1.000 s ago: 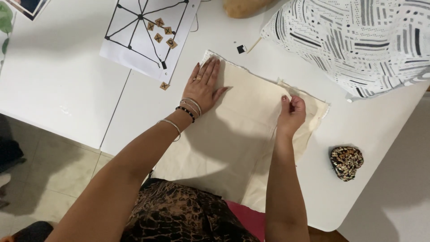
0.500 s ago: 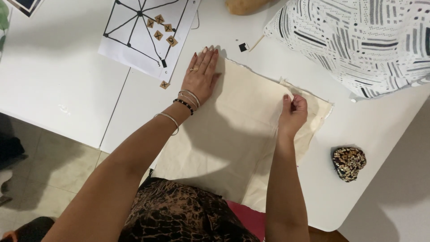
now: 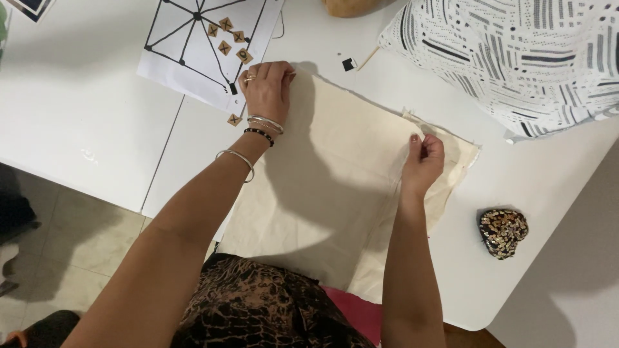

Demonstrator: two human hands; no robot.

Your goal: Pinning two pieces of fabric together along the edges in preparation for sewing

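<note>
With the left hand [image 3: 265, 90] pressed flat on the far-left corner of the cream rectangular cotton cloth [image 3: 335, 187] spread on the white tabletop [image 3: 84, 122], the right hand [image 3: 422, 164] pinches its right edge, best pulled taut evenly.

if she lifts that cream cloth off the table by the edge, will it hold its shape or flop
The cream rectangular cloth would likely flop: it drapes over the white table edge. It seems light, since the right hand pinches up a fold. Probably not slippery: its frayed edge looks woven.
</note>
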